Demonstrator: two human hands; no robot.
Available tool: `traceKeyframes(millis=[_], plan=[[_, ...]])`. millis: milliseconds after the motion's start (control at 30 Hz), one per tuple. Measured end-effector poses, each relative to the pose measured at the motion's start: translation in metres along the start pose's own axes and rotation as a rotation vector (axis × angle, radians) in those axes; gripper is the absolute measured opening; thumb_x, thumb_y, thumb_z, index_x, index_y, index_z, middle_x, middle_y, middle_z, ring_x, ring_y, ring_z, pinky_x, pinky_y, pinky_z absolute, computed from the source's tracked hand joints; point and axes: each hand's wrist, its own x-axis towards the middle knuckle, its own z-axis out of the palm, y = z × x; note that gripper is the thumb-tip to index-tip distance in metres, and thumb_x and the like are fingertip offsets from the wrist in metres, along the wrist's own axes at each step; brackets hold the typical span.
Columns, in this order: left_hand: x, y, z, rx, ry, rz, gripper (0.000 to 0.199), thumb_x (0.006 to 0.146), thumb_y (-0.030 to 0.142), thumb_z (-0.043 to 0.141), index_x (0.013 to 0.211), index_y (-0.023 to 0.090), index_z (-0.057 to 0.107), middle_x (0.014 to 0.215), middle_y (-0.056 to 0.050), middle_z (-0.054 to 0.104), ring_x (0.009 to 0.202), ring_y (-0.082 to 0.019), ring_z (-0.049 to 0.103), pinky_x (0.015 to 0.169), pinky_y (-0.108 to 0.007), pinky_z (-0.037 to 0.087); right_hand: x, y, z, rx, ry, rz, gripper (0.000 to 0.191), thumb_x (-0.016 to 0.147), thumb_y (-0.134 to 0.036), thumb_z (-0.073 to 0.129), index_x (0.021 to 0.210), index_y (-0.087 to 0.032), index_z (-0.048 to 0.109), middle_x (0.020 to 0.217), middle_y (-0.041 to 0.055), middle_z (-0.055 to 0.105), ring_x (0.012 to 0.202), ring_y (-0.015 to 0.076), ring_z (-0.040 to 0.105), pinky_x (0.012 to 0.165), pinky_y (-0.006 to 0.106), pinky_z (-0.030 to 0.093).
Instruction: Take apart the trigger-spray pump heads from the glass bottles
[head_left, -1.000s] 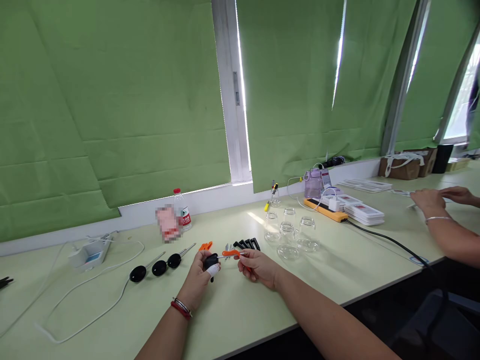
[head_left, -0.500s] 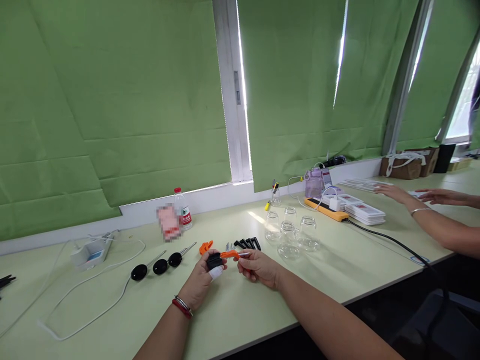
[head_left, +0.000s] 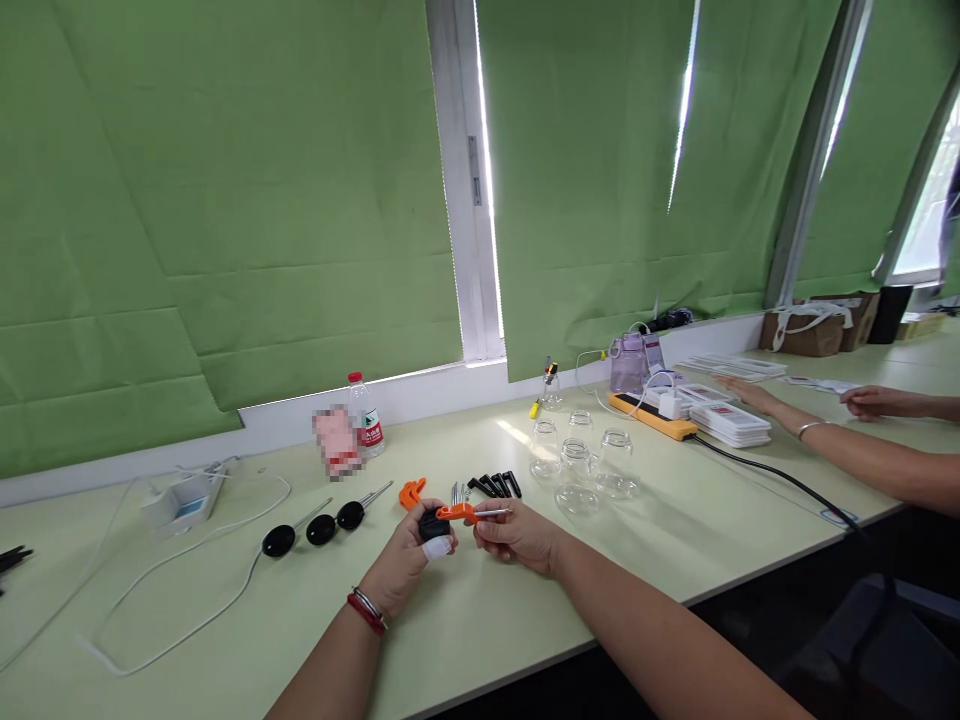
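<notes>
My left hand, with a white wrap on the thumb, is closed around a small black part. Fingers of my right hand pinch an orange bent piece with a thin metal rod lying along it. The left end of the orange piece meets the black part; whether they are joined I cannot tell. Just beyond my hands lie more orange pieces, some short metal pins and several black L-shaped pieces. Left of them are three black round discs with metal rods.
Several glass jars stand right of my hands. Behind them are an orange power strip, stacked white trays and a purple bottle. A water bottle and white cable are leftward. A co-worker's hands are at right.
The orange piece has shifted slightly left and turned over the black part, and more of the metal rod shows. The co-worker's near hand has moved left and the other has drawn back.
</notes>
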Motion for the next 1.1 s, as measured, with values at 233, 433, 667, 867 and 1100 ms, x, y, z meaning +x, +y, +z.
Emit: traceKeyframes(millis=[233, 433, 667, 867, 1100], plan=[[-0.001, 0.000, 0.004, -0.001, -0.029, 0.001, 0.044, 0.068, 0.021, 0.069, 0.106, 0.020, 0.047, 0.077, 0.000, 0.056, 0.072, -0.013, 0.052, 0.073, -0.028, 0.039, -0.002, -0.004, 0.003, -0.108, 0.002, 0.033, 0.037, 0.067, -0.043, 0.072, 0.089, -0.013, 0.066, 0.061, -0.0014, 0.054, 0.047, 0.0042, 0.037, 0.045, 0.021, 0.021], [-0.002, 0.002, 0.009, -0.013, -0.018, -0.002, 0.039, 0.065, 0.024, 0.072, 0.100, 0.020, 0.055, 0.079, -0.002, 0.058, 0.072, -0.015, 0.052, 0.071, -0.028, 0.039, -0.005, -0.002, 0.009, -0.149, 0.005, 0.005, 0.037, 0.065, -0.045, 0.073, 0.084, -0.013, 0.069, 0.055, -0.0029, 0.050, 0.049, 0.0058, 0.034, 0.048, 0.022, 0.022], [-0.002, 0.003, 0.011, -0.196, -0.016, -0.023, 0.037, 0.082, 0.049, 0.050, 0.096, 0.015, 0.059, 0.075, -0.006, 0.059, 0.067, -0.016, 0.054, 0.066, -0.029, 0.041, -0.011, -0.012, 0.016, -0.221, -0.023, -0.034, 0.033, 0.067, -0.046, 0.070, 0.077, -0.015, 0.069, 0.057, -0.0024, 0.050, 0.053, 0.0080, 0.035, 0.052, 0.023, 0.027], [0.000, 0.002, 0.009, -0.214, 0.068, -0.046, 0.034, 0.083, 0.045, 0.050, 0.092, 0.014, 0.061, 0.071, -0.005, 0.059, 0.061, -0.013, 0.053, 0.062, -0.027, 0.041, -0.008, -0.006, 0.014, -0.292, -0.020, -0.035, 0.031, 0.069, -0.044, 0.068, 0.080, -0.015, 0.068, 0.060, -0.0026, 0.050, 0.057, 0.0089, 0.040, 0.056, 0.023, 0.032], [0.009, 0.001, -0.008, -0.369, 0.363, 0.092, 0.029, 0.078, 0.042, 0.056, 0.080, 0.013, 0.060, 0.059, -0.001, 0.055, 0.054, -0.011, 0.050, 0.059, -0.027, 0.043, 0.011, 0.012, 0.007, -0.945, 0.181, -0.254, 0.036, 0.080, -0.033, 0.056, 0.110, -0.015, 0.061, 0.100, 0.0088, 0.059, 0.079, 0.0168, 0.054, 0.075, 0.030, 0.043]])
